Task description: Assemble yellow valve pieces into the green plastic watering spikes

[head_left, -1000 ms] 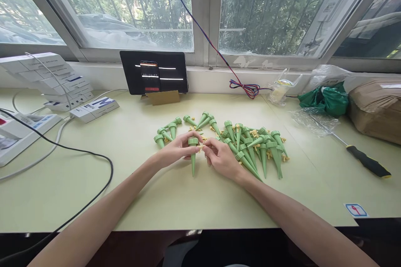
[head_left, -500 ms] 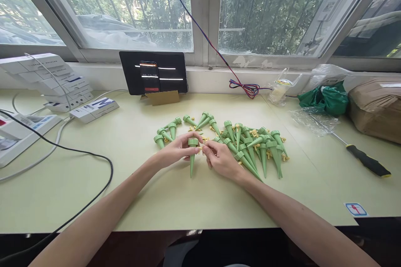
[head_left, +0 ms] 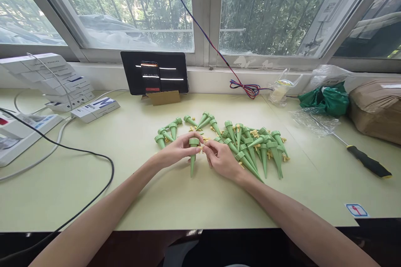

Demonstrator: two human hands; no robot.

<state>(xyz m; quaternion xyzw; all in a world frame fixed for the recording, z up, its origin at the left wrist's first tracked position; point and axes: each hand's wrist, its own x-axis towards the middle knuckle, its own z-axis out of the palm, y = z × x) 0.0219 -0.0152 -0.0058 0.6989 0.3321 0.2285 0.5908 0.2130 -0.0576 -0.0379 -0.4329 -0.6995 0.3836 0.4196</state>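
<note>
A green plastic watering spike (head_left: 192, 162), cap up and point down, is gripped by my left hand (head_left: 173, 150) near its cap. My right hand (head_left: 221, 157) pinches a small yellow valve (head_left: 201, 149) at the side of that spike, just under the cap. Whether the valve is fully seated in the spike I cannot tell, as the fingers partly cover it. To the right of my right hand lies a heap of green spikes (head_left: 265, 158) with yellow valves among them. Several more spikes (head_left: 171, 130) lie behind my left hand.
At the back stands a dark tablet (head_left: 130, 79) on a cardboard prop (head_left: 164, 98). White boxes (head_left: 46, 73) and a power strip (head_left: 28, 137) are on the left, with a black cable (head_left: 108, 167) running forward. A screwdriver (head_left: 368, 162), green bag (head_left: 326, 100) and brown package (head_left: 376, 106) lie right.
Both hands stay almost in place, holding the spike and the yellow valve. The view has shifted very slightly.
</note>
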